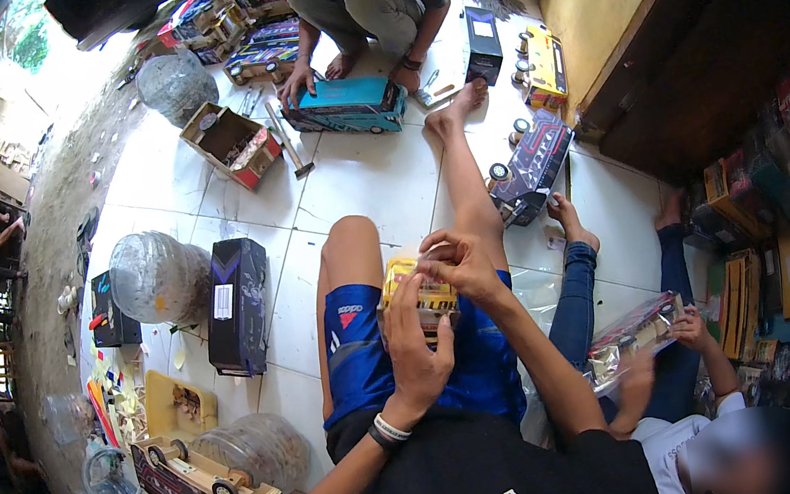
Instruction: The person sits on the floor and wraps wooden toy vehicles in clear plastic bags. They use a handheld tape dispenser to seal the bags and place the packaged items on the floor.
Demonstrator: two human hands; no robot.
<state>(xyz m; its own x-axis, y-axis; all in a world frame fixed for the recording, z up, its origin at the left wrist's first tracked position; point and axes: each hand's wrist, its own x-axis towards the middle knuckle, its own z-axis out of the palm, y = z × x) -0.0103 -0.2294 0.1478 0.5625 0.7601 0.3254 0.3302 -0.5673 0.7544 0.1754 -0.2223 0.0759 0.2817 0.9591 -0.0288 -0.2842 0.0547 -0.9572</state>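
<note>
A yellow toy bus (435,298) with dark printing sits in my lap, one end facing up. My left hand (415,340) is wrapped round its left side and holds it, with the fingers along the upper face. At the bus's upper edge, my right hand (463,266) is closed in a pinch, thumb and fingertips together. Whatever lies between those fingertips is too small to make out. Much of the bus is hidden behind both hands.
Opposite, a person handles a turquoise toy bus (347,107) beside a hammer (290,140) and an open box (233,146). Another person on my right holds a wrapped toy bus (633,340). Plastic jars (157,277), a dark box (238,307) and a wooden-bottomed bus (207,476) stand left.
</note>
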